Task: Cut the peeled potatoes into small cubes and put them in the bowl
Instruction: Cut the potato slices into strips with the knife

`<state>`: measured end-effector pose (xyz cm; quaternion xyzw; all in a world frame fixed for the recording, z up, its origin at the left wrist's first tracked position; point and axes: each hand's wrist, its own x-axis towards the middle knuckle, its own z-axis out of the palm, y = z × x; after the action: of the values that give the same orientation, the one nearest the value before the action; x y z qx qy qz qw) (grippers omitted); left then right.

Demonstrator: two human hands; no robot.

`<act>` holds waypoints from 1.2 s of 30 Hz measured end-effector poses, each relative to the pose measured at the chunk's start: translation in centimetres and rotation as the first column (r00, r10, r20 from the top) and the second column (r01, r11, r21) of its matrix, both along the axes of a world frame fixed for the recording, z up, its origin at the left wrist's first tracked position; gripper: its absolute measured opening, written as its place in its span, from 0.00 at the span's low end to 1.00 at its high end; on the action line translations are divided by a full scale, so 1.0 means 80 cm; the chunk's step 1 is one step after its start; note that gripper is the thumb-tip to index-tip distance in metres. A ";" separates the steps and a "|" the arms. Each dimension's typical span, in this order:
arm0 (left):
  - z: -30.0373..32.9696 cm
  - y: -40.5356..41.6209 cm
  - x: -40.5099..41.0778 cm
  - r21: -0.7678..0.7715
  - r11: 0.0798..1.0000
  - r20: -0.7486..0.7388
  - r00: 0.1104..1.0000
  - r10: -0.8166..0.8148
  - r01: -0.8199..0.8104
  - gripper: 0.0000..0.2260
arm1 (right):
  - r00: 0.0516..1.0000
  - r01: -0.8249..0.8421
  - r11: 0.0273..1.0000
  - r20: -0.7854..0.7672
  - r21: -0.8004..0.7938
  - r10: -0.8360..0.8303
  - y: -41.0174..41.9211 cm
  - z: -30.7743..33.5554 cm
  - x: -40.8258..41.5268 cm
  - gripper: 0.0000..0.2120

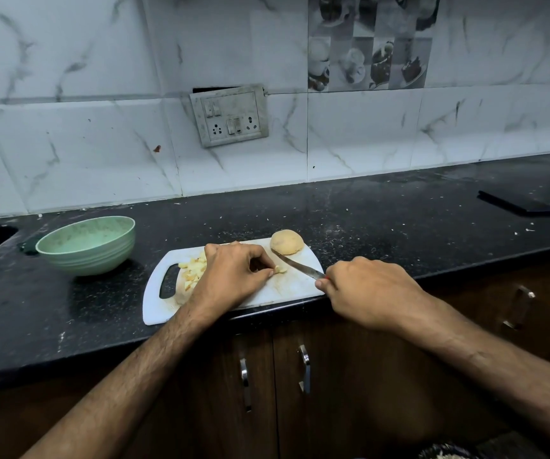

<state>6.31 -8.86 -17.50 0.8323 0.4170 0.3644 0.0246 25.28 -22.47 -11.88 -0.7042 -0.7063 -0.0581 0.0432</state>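
Black speckled granite runs under a marble-tiled wall, and I have the white cutting board [286, 286] sitting at the counter's front edge, its handle slot toward the left. My left hand [230, 276] is curled over the middle of the board, fingertips pinching a small potato piece [279, 269] down against it. My right hand [366, 291] is wrapped around the handle of the knife [298, 266], just off the board's right edge. The blade's long axis runs diagonally, tip aimed toward the board's far edge and to the left, ending close to the whole peeled potato [286, 241] at the far right corner; I cannot tell whether they touch. That potato lies with its long axis roughly along the far edge. Cut potato cubes [192, 271] are piled by the handle slot, partly hidden behind my left hand. The green bowl [86, 245] stands on the counter well left of the board, with no potato visible in it from here. My worry is the fingertips: the piece is so small that they sit right beside the edge, so a slip could nick them. The board also overhangs the front edge slightly, so hard pressure could tip it.
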 end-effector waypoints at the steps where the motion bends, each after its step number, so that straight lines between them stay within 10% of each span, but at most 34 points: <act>1: 0.000 0.001 0.000 0.001 1.000 0.003 1.000 0.006 -0.006 0.02 | 1.000 0.002 1.000 -0.002 -0.006 -0.002 0.000 0.001 -0.001 0.18; 36: -0.003 -0.008 -0.011 -0.016 0.999 0.056 0.997 -0.045 0.046 0.17 | 0.999 -0.031 0.999 0.035 -0.041 0.033 -0.007 -0.010 -0.025 0.19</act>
<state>5.40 -9.53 -17.72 0.8308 0.4004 0.3831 0.0517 23.28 -23.05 -12.71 -0.6923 -0.7192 -0.0559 0.0173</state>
